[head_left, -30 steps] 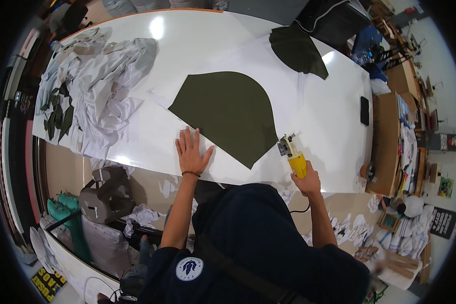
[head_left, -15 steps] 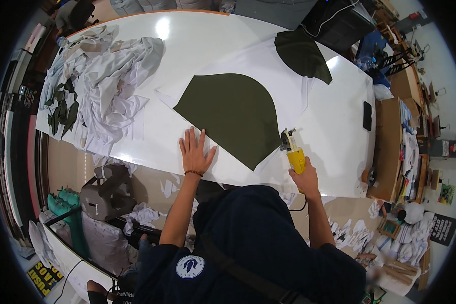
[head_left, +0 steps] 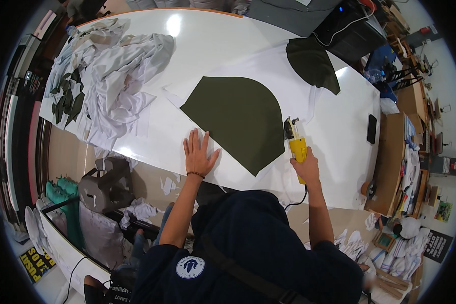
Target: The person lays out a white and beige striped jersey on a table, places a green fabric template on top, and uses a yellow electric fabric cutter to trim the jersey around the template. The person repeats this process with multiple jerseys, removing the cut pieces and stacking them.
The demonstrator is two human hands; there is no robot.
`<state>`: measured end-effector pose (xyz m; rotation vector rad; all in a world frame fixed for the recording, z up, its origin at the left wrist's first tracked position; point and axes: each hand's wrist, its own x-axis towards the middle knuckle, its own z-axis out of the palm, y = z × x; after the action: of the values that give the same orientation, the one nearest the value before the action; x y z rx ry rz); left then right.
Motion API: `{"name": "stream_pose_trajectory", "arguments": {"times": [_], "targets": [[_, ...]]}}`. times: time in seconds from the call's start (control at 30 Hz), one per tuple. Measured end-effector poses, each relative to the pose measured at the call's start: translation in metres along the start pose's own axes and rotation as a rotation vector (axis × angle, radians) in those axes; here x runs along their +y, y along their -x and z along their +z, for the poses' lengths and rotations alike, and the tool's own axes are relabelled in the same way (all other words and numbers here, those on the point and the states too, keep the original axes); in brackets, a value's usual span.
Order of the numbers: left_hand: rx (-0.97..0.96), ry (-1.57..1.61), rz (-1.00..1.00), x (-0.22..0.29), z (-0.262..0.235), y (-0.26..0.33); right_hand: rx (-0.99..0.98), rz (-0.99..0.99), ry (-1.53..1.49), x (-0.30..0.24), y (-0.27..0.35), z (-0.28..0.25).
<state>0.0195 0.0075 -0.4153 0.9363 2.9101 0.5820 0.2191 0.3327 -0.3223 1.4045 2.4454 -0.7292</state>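
A dark green fabric panel (head_left: 235,119) with a curved far edge lies flat on white material (head_left: 253,63) on the white table (head_left: 187,55). My left hand (head_left: 198,157) rests flat with fingers spread, its fingertips at the panel's lower left edge. My right hand (head_left: 306,168) is wrapped round a yellow handheld electric fabric cutter (head_left: 298,151), whose cutting head stands beside the panel's right edge. A black cord trails from the cutter's near end. Another dark green piece (head_left: 313,66) lies at the far right on the white material.
Crumpled white and pale cloth (head_left: 116,76) with dark green scraps (head_left: 68,99) is heaped at the table's left. A black phone (head_left: 372,129) lies near the right edge. A black machine (head_left: 347,25) stands behind. A grey plastic stool (head_left: 106,188) is below the table, and fabric scraps litter the floor.
The cutter in my right hand has moved slightly away from me along the panel's right edge. My left hand keeps its place by the panel. The whole view has shifted a little.
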Motion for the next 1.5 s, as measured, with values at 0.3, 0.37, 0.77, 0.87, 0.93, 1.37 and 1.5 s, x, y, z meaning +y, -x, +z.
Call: {"name": "stream_pose_trajectory", "arguments": {"times": [0.3, 0.37, 0.77, 0.87, 0.93, 1.37, 1.5], "targets": [[0.003, -0.005, -0.03, 0.0, 0.001, 0.0, -0.047, -0.065, 0.042, -0.016, -0.046, -0.018], [0.015, 0.005, -0.022, 0.001, 0.001, -0.001, -0.054, -0.089, 0.062, -0.019, -0.056, -0.022], [-0.008, -0.003, -0.061, 0.003, -0.002, -0.002, -0.094, -0.208, 0.18, -0.045, -0.109, -0.051], [-0.01, -0.012, -0.067, 0.004, -0.003, -0.003, -0.07, -0.242, 0.234, -0.048, -0.126, -0.052], [-0.003, -0.008, -0.072, 0.004, -0.004, -0.003, -0.081, -0.269, 0.255, -0.052, -0.136, -0.054], [-0.029, -0.046, -0.093, 0.005, -0.007, -0.005, -0.176, -0.465, 0.362, -0.102, -0.194, -0.079], [-0.038, -0.037, -0.102, 0.005, -0.008, -0.006, -0.154, -0.529, 0.445, -0.116, -0.21, -0.08]]}}
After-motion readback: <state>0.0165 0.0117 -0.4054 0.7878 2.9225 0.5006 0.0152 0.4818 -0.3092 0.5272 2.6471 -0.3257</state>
